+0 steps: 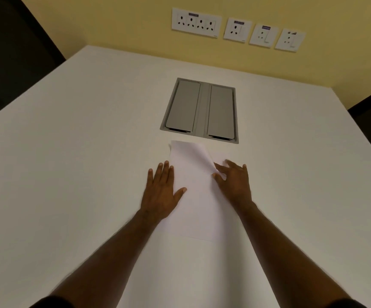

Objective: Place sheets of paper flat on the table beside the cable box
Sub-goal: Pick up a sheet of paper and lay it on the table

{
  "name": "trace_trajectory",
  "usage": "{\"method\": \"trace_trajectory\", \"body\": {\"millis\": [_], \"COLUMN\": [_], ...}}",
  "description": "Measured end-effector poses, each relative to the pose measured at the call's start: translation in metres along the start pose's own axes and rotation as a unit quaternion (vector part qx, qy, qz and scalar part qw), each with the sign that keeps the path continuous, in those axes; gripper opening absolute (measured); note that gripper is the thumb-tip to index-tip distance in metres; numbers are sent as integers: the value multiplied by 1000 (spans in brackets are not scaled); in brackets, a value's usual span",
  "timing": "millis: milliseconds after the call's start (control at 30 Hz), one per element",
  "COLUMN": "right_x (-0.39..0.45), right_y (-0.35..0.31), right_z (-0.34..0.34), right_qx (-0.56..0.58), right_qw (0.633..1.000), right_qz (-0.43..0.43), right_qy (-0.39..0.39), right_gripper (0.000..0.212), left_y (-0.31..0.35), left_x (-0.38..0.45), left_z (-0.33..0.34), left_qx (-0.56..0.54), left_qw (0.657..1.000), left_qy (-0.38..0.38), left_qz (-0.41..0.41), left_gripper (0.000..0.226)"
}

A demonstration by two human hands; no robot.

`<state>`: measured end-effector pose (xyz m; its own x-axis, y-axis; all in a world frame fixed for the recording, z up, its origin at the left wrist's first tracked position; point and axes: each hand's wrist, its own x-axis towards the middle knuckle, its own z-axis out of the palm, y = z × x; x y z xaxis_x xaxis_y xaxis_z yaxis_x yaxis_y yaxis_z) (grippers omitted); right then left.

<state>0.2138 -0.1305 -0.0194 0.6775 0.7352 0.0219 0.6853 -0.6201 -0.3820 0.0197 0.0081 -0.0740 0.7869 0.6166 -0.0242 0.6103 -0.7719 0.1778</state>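
Note:
White sheets of paper (pixel 194 192) lie on the white table (pixel 69 152), just in front of the grey cable box (pixel 201 111) set flush into the tabletop. My left hand (pixel 161 192) rests flat on the left edge of the paper, fingers spread. My right hand (pixel 233 181) is at the paper's right edge; its thumb and fingers pinch the top sheet, whose right side curls up off the stack. The far corner of a lower sheet peeks out at the top left.
The cable box has two closed grey lids. A yellow wall behind the table carries a row of white power sockets (pixel 196 23). Dark chairs (pixel 13 52) stand beyond the table's left and right edges.

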Motion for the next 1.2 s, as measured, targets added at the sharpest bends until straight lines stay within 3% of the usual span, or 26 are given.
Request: {"method": "trace_trajectory", "body": {"millis": [100, 167, 233, 300, 400, 467, 567, 733, 867, 1200], "right_x": [-19, -36, -51, -65, -85, -99, -124, -162, -189, -282], "right_y": [-22, -42, -60, -79, -107, -126, -151, -186, -208, -274], "right_z": [-13, -27, -45, -67, -99, -116, -130, -134, -116, -10], "right_qx": [135, 245, 328, 390, 458, 496, 532, 602, 644, 605], "right_qw": [989, 966, 941, 918, 885, 864, 842, 789, 748, 751], "right_qz": [-23, -35, -34, -21, 6, 26, 59, 113, 158, 264], "right_qy": [54, 74, 78, 75, 83, 85, 68, 45, 27, -7], "right_gripper": [36, 32, 30, 29, 16, 9, 30, 66, 65, 67], "left_y": [-2, -3, -2, -1, -12, -27, -48, -92, -137, -231], "left_x": [-1, -6, -13, -24, -45, -60, -91, -152, -202, -314], "left_z": [-7, -18, -36, -61, -102, -126, -157, -201, -218, -206], "left_qx": [-67, -177, -322, -457, -583, -622, -656, -632, -586, -430], "left_qw": [998, 983, 942, 879, 791, 757, 733, 758, 796, 880], "left_qy": [12, 47, 71, 83, 117, 127, 121, 114, 99, 39], "left_qz": [2, -14, -59, -107, -147, -152, -136, -115, -119, -200], "left_gripper": [80, 77, 78, 79, 86, 90, 87, 94, 98, 101]}}
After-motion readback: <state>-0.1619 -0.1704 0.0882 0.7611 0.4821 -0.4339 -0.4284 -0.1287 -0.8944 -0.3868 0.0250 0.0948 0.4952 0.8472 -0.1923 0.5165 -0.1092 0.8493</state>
